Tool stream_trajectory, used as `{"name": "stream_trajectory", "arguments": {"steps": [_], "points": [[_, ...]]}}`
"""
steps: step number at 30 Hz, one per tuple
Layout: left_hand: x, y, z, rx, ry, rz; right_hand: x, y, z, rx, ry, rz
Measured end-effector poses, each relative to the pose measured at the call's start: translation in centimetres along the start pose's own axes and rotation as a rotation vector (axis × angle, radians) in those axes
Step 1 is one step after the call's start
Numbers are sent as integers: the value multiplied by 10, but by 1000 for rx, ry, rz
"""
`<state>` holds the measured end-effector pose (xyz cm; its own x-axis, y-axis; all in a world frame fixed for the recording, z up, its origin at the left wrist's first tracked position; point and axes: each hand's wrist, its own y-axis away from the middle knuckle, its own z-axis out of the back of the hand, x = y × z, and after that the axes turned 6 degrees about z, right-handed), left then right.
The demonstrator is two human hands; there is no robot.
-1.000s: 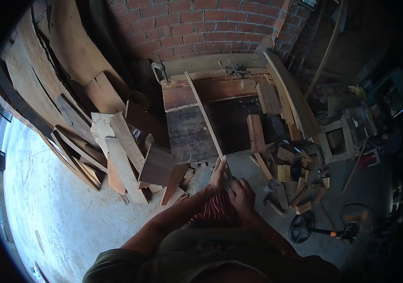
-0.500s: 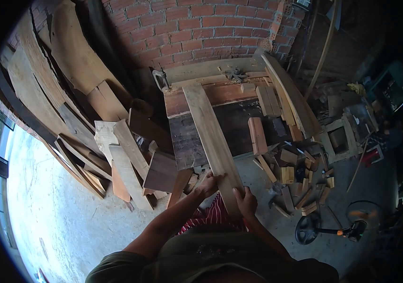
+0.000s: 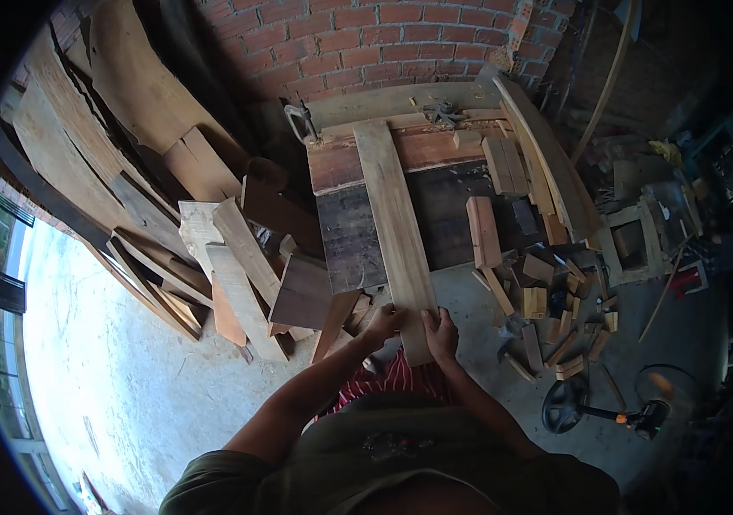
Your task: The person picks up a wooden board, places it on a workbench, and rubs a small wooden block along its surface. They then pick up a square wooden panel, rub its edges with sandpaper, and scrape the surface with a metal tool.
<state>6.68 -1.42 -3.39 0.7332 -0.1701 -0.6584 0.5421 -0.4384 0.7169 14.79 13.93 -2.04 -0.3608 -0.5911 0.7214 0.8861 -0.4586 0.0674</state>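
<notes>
A long, pale wooden board (image 3: 395, 210) lies across the workbench (image 3: 349, 240), its near end sticking out over the front edge toward my body. My left hand (image 3: 384, 324) is closed on the board's left edge near that end. On the opposite edge, my right hand (image 3: 441, 333) grips it with the thumb on top; the fingers underneath are hidden. The far end of the board rests on the reddish plank (image 3: 336, 168) at the back of the bench.
A C-clamp (image 3: 301, 123) and a dark metal tool (image 3: 442, 112) sit at the bench's back. Wooden blocks (image 3: 484, 232) stand at the right, with offcuts (image 3: 535, 302) on the floor. Leaning boards (image 3: 147, 77) fill the left. A wheeled device (image 3: 565, 406) lies lower right.
The board has moved forward over the bench and turned slightly straighter, both hands moving with it. Less of it now overhangs toward my body. The view has shifted a little.
</notes>
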Motion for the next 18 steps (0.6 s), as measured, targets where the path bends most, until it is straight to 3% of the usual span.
{"name": "stream_trajectory", "arguments": {"steps": [2,4,6,8,12,13,15,18], "points": [[18,-1,1,26,-19,49,-10,3,-1,24,1,14],[12,6,-2,3,-29,85,-11,-4,7,83,177,158],[11,2,-2,34,-34,54,-3,-19,28,-34,194,386],[9,-2,5,55,-77,78,13,-49,54,-185,455,466],[-1,4,8,62,-237,7,16,-129,74,-458,792,350],[-2,4,10,39,-353,-28,11,-147,76,-458,790,356],[-9,8,17,5,-462,-64,5,-174,78,-174,725,182],[-27,26,27,49,-678,-60,5,-196,82,-45,704,145]]}}
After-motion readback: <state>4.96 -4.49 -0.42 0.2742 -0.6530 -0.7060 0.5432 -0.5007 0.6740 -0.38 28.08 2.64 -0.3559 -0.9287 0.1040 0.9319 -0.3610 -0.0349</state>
